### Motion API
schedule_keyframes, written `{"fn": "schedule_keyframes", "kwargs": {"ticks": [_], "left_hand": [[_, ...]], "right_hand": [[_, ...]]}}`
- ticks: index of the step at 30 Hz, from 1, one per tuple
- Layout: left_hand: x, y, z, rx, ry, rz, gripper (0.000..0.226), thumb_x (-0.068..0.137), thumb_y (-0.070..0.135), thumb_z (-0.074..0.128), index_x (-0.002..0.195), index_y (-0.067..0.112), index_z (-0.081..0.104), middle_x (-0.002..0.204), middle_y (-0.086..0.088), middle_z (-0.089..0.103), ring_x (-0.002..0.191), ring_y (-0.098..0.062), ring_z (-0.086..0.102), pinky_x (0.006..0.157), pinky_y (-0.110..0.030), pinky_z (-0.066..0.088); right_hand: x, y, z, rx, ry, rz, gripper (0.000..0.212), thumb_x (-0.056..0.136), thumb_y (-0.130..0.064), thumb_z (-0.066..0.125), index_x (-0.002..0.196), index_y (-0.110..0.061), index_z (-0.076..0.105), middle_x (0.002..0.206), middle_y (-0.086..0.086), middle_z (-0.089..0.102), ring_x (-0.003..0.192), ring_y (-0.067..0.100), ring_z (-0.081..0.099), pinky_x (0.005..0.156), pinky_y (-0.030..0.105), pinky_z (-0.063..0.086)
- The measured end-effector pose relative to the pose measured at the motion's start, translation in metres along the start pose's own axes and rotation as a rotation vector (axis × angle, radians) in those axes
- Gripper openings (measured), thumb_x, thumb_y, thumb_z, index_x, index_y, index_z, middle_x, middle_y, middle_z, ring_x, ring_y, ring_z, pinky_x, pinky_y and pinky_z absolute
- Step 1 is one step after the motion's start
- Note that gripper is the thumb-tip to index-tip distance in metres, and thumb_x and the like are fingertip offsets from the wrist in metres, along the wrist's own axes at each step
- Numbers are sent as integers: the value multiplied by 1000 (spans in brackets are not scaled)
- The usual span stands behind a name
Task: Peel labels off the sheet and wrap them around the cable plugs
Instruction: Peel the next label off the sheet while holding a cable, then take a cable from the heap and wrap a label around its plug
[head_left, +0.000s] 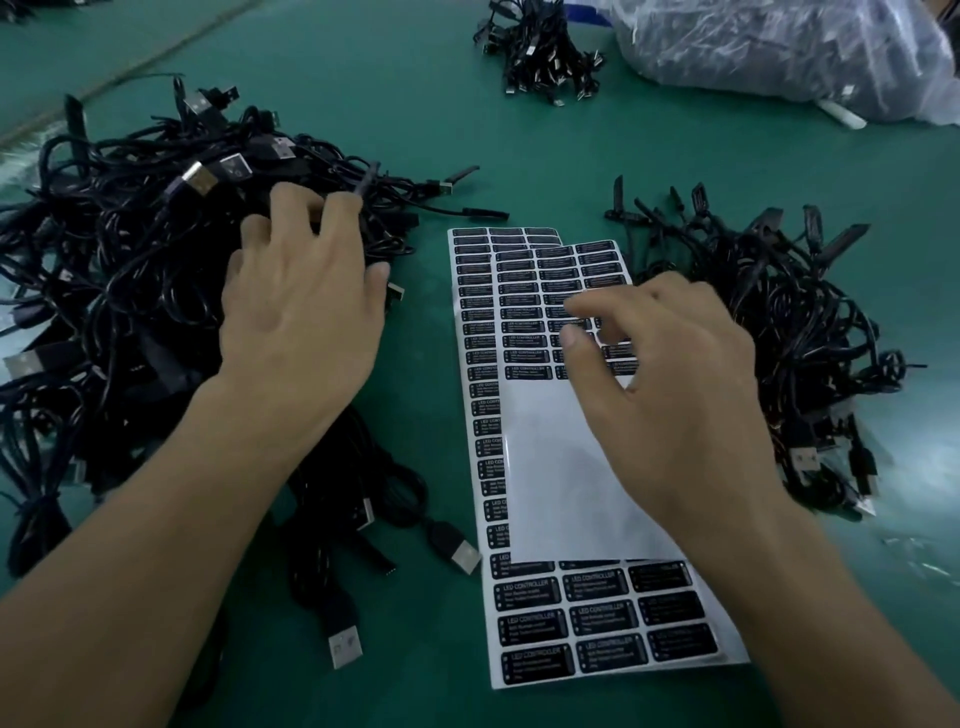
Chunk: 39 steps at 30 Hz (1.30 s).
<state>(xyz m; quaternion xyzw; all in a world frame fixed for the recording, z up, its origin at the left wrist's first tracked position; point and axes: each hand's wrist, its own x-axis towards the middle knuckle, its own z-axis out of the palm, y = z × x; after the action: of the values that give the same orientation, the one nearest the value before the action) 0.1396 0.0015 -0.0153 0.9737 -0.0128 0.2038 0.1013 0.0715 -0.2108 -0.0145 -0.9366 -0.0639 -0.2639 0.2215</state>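
Two label sheets lie overlapped in the middle of the green table. The top sheet (561, 467) has black labels on its far half and bare white backing nearer me. The lower sheet (597, 623) is full of black "LED CONTROLLER" labels. My right hand (675, 395) hovers over the top sheet, its thumb and index fingertip slightly apart at a label row. No label is visibly lifted. My left hand (301, 312) rests with spread fingers on the big pile of black USB cables (130, 260) to the left.
A second heap of black cables (810, 338) lies right of the sheets. A tied bundle of cables (545, 52) and a clear plastic bag (779, 52) of cables sit at the back. Loose USB plugs (345, 647) lie near my left forearm.
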Motion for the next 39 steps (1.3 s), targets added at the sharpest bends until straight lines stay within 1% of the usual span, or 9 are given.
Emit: {"fn": "schedule_keyframes", "kwargs": {"ticks": [6, 11, 14, 18, 22, 26, 30, 36, 39], "left_hand": [[0, -1, 2, -83, 1, 12, 48, 100, 16, 60, 145, 9, 45, 132, -20, 43, 81, -37, 50, 71, -43, 41], [2, 2, 2, -220, 10, 46, 42, 103, 11, 49, 145, 8, 49, 124, -17, 57, 101, -40, 58, 82, -47, 46], [-2, 10, -7, -379, 122, 245, 34, 105, 7, 45, 137, 5, 58, 114, -15, 64, 96, -32, 63, 87, -42, 53], [-7, 17, -7, -472, 59, 455, 32, 102, 3, 50, 131, 6, 63, 105, -15, 70, 86, -37, 67, 78, -52, 57], [-6, 11, -4, -597, -29, 336, 41, 96, 14, 68, 136, 22, 59, 109, -1, 71, 89, -14, 66, 86, -28, 56], [-7, 9, -3, -275, -179, 330, 68, 86, 35, 76, 145, 32, 41, 121, 4, 64, 111, -22, 60, 92, -43, 51], [-6, 7, -8, -122, -168, 140, 75, 84, 47, 75, 146, 29, 37, 126, -4, 55, 111, -31, 56, 79, -41, 45], [-7, 7, -15, -29, -218, 120, 46, 90, 53, 66, 130, 35, 52, 100, 2, 67, 96, -33, 62, 67, -36, 37], [-7, 10, -15, -192, -38, 177, 26, 94, 43, 67, 116, 30, 62, 94, 3, 70, 87, -34, 65, 68, -38, 46]], "right_hand": [[-1, 5, 6, 51, -37, 28, 18, 96, -22, 64, 112, -16, 71, 89, -6, 59, 92, 20, 54, 81, 36, 47], [-2, 7, 8, 106, -40, 34, 17, 97, -22, 63, 110, -17, 71, 88, -3, 61, 92, 22, 57, 79, 46, 52], [-2, 6, 9, 136, -27, 43, 22, 97, -25, 61, 117, -19, 69, 86, -9, 59, 90, 18, 56, 80, 41, 51], [0, 7, 8, 146, -27, 55, 25, 97, -25, 62, 121, -19, 68, 85, -11, 57, 89, 16, 55, 79, 40, 51], [-1, 7, 10, 171, -41, 78, 22, 96, -24, 64, 117, -20, 70, 85, -9, 59, 89, 17, 56, 79, 43, 52], [-2, 7, 10, 171, -55, 82, 22, 96, -26, 63, 117, -20, 70, 85, -11, 59, 89, 14, 55, 82, 38, 50], [-1, 9, 9, 157, -50, 103, 21, 96, -27, 63, 115, -22, 70, 83, -14, 56, 89, 13, 54, 79, 37, 50], [-1, 9, 10, 157, -57, 108, 20, 96, -27, 63, 115, -22, 70, 82, -15, 56, 88, 13, 53, 79, 37, 49], [-1, 8, 9, 152, -53, 106, 19, 96, -26, 64, 113, -22, 70, 82, -14, 57, 87, 12, 53, 79, 36, 49]]}}
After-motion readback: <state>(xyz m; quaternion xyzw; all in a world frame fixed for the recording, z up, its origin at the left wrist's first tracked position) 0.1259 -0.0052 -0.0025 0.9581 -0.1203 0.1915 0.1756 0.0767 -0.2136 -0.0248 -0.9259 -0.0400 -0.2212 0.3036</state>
